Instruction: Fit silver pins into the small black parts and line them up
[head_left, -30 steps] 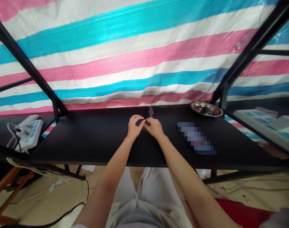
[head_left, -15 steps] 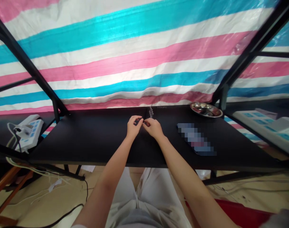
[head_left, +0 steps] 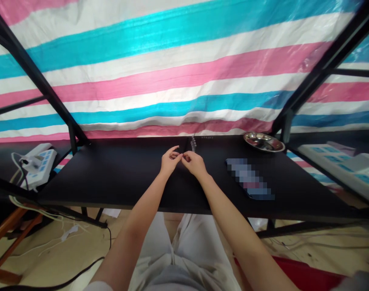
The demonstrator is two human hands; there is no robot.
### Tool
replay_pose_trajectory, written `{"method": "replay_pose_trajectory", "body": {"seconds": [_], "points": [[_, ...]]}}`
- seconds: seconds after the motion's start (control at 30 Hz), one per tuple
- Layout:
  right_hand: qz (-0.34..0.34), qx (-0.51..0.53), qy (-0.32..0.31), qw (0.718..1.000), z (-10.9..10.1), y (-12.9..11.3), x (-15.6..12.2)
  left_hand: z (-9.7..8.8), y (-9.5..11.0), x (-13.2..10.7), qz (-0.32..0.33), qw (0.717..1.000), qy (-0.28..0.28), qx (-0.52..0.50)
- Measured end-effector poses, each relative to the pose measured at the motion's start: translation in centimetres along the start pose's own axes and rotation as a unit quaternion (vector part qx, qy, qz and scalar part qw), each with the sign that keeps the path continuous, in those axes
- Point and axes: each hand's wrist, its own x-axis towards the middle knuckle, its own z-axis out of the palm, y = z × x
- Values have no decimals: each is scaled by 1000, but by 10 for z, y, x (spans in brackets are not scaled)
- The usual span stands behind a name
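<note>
My left hand [head_left: 169, 162] and my right hand [head_left: 194, 163] meet over the middle of the black table [head_left: 117, 173], fingertips nearly touching. The right thumb and fingers are pinched together. On the left, the index finger stands raised and apart, while the thumb and another finger close toward the right fingertips. Whatever lies between the fingertips is too small to make out. Just beyond my right hand, a row of small greyish pieces [head_left: 193, 143] runs toward the back edge. A second row of tiny pieces [head_left: 207, 138] lies to its right.
A shiny round metal dish [head_left: 264, 142] sits at the back right. Nearer me lies a blurred-out flat phone-like object [head_left: 249, 180]. White power strips [head_left: 43, 169] are at the left, with cables. Black metal frame bars [head_left: 35, 76] rise on both sides before a striped sheet [head_left: 172, 72].
My left index finger has lifted away from the thumb. Both hands stay at nearly the same spot, and the view has shifted slightly.
</note>
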Motion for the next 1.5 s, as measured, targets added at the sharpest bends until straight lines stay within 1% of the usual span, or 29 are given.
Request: {"method": "replay_pose_trajectory", "body": {"seconds": [0.1,0.17,0.23,0.3,0.33,0.4,0.47,0.53,0.6,0.7,0.77,0.87,1.07,1.23,1.37,1.5], "points": [[-9,3,-10,1000,4,2,0,-4,-2,0,-5,1000,-3,-6],[-20,15,-24,999,5,1,-1,-12,0,2,-2,1000,-12,22],[-29,30,-36,998,6,0,-2,-27,3,6,3,996,-16,86],[-31,41,-40,998,5,-2,-2,-51,6,15,-2,985,6,175],[-29,43,-40,998,5,-3,-3,-66,8,20,-12,975,20,223],[-24,45,-39,998,4,-4,-3,-97,13,31,-35,946,60,317],[-21,43,-42,998,4,-4,-3,-127,17,39,-69,907,102,403],[-21,42,-46,998,4,-4,-3,-153,20,44,-107,872,124,462],[-21,40,-48,998,5,-3,-3,-172,22,45,-137,847,133,496],[-19,37,-50,998,6,-3,-3,-189,22,43,-162,827,145,519],[-15,36,-51,998,7,-2,-4,-194,22,41,-166,821,155,524],[-12,38,-48,998,8,-2,-4,-196,22,37,-167,820,154,526],[-10,49,-52,997,10,-1,-4,-187,21,30,-174,825,138,519],[-7,50,-45,998,9,0,-5,-181,15,27,-165,835,134,508],[-5,54,-42,998,8,-1,-5,-181,7,27,-155,841,141,499],[-6,56,-33,998,8,-2,-5,-183,2,28,-157,838,135,506]]}}
